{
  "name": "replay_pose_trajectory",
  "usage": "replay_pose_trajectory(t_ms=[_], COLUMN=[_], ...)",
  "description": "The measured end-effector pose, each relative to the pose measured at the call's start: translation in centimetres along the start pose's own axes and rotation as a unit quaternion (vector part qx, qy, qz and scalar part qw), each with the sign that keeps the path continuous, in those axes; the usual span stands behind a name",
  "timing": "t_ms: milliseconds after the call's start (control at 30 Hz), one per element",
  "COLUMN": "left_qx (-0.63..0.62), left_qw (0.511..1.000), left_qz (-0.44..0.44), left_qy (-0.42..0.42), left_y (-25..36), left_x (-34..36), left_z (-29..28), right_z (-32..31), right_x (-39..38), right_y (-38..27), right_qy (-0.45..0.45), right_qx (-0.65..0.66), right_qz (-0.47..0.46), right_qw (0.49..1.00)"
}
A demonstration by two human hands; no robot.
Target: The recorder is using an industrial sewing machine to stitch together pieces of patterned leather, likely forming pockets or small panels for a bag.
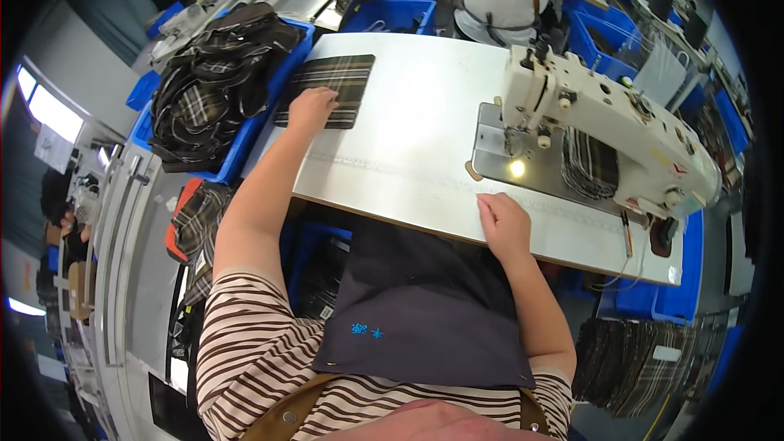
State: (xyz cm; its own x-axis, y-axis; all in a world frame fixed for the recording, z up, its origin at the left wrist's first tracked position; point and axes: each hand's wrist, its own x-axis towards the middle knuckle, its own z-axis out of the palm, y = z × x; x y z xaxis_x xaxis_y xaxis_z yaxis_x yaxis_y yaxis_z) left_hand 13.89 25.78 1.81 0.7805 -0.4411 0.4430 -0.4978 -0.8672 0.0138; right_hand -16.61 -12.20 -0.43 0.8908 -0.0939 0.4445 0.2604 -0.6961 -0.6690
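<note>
Beside the left end of the white worktop [416, 114], a blue bin [251, 129] stood heaped with dark plaid pieces [216, 77]. Next to it, a flat plaid cloth [333, 73] lay on the worktop, and the left hand [313, 108] lay over it, fingers slightly bent; whether they gripped the fabric, I could not tell. Farther right, the right hand [506, 224] was at the front edge, fingers curled in; whether it held anything could not be told. Beyond stood a white sewing machine [608, 114], a layered plaid stack [590, 165] beneath its arm and a slim orange tool [627, 233] near its base.
</note>
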Motion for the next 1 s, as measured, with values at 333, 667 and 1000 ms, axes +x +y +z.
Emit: replay_pose_trajectory(t_ms=[333,667,1000], left_qx=[0.014,-0.434,-0.462], left_qw=[0.995,0.827,0.870], left_qz=[-0.068,-0.356,0.008], left_qy=[-0.069,0.038,-0.169], left_y=[-0.8,-1.3,16.7], left_x=[2.0,3.7,-5.4], left_z=[2.6,1.1,0.1], right_z=[0.8,0.6,0.4], right_x=[0.6,0.3,0.4], right_y=[-0.3,-0.2,-0.3], right_qy=[0.000,-0.004,0.001], right_qx=[-0.007,-0.016,0.001], right_qz=[-0.003,-0.003,-0.002], right_qw=[1.000,1.000,1.000])
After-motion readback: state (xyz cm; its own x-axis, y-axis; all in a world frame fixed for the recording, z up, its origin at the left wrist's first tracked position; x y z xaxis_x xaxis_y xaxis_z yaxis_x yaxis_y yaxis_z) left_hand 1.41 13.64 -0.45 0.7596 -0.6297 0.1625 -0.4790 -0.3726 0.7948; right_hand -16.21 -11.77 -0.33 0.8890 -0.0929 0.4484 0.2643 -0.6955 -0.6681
